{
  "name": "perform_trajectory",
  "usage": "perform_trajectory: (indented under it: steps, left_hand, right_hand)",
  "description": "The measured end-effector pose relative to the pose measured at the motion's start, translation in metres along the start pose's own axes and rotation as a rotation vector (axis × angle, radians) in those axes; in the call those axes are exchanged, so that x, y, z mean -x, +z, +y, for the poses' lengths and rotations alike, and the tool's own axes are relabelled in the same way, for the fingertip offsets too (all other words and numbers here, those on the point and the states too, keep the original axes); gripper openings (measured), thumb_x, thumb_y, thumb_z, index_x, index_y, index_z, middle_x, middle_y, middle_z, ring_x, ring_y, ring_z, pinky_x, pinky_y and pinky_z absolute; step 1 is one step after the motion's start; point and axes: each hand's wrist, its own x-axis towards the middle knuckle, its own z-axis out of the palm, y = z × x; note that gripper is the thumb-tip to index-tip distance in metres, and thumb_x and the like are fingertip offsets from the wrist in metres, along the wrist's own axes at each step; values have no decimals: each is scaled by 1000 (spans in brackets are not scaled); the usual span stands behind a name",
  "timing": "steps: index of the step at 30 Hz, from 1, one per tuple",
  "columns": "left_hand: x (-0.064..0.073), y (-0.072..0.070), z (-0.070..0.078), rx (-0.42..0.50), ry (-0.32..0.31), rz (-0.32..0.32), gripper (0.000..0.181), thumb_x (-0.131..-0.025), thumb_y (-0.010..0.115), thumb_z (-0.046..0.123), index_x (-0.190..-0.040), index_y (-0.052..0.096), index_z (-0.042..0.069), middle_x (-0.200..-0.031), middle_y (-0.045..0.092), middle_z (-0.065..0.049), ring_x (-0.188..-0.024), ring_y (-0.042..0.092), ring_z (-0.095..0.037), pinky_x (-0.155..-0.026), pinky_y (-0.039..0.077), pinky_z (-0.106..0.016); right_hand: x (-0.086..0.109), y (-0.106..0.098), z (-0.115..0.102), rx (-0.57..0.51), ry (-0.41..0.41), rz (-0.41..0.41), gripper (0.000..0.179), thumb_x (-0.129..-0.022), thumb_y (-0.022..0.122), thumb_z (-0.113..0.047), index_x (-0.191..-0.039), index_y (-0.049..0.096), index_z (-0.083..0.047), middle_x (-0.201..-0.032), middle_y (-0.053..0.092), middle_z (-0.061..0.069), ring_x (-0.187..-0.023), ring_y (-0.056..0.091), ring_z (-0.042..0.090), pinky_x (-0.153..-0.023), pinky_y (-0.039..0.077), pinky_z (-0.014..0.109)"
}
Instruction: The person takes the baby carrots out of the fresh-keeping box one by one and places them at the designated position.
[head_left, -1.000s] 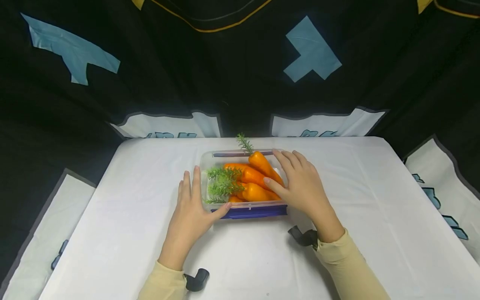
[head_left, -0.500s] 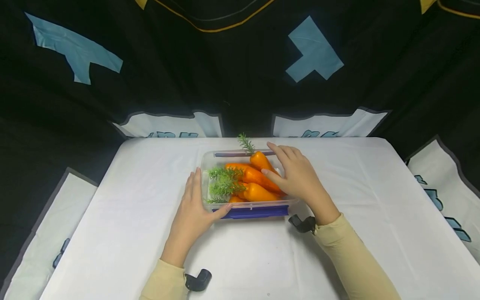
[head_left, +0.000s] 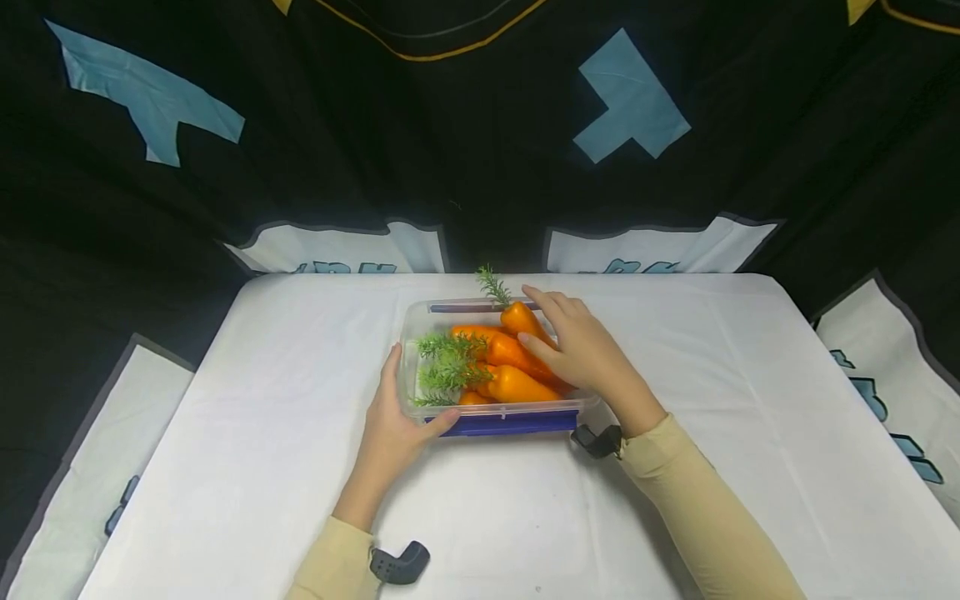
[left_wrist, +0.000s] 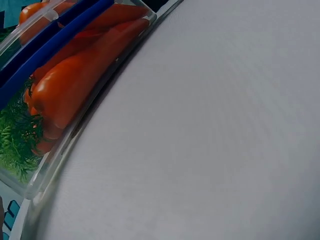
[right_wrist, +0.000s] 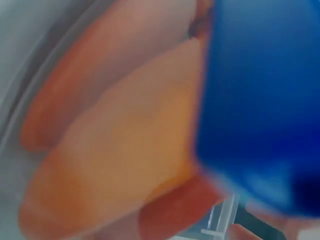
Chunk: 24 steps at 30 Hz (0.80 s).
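A clear plastic food container (head_left: 414, 317) with blue clips (head_left: 502, 423) stands on the table, holding several orange carrots with feathery green tops (head_left: 446, 367). One carrot (head_left: 517, 319) lies uppermost, its green sprig (head_left: 492, 285) reaching past the far rim. My left hand (head_left: 390, 429) grips the near left corner, thumb at the front rim and fingers along the left wall. My right hand (head_left: 581, 346) is over the container's right end; thumb and extended fingers lie either side of the uppermost carrot. In the right wrist view, a blue clip (right_wrist: 260, 100) covers part of the carrots (right_wrist: 115, 145).
A white cloth covers the table (head_left: 262, 400). Behind it hangs a dark curtain (head_left: 420, 142) with light blue patches. Dark wrist cameras stick out inward from the left wrist (head_left: 400, 563) and right wrist (head_left: 597, 442).
My right hand has slid left and slightly away from me over the carrots. The fingers of my left hand have drawn in against the container's left wall. The container stays in place.
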Motion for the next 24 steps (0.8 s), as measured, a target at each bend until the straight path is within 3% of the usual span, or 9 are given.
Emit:
perform_trajectory:
  steps: [8,14,24]
  left_hand:
    - [0,5,-7,68,28,8,118,-75,83,48,-161,4,29,-167,15,-9,-149,25,-41,-115,26,-68]
    - [1,6,-9,82,45,20,116,-76,82,45,-161,5,28,-167,15,-7,-150,25,-39,-116,26,-68]
    - [1,9,-12,101,49,19,115,-77,81,45,-161,4,29,-168,14,-4,-151,23,-37,-116,25,-68]
  right_hand:
    - [-6,8,-1,17,8,-32,68,-100,52,-48,-158,25,-27,-152,46,11,-139,42,34,-114,39,56]
    - [-11,14,-6,111,40,-39,62,-102,44,-50,-157,26,-28,-136,62,13,-118,59,36,-96,54,54]
    - [-15,18,-6,181,49,-51,60,-103,41,-50,-158,24,-31,-108,73,19,-100,67,38,-87,56,53]
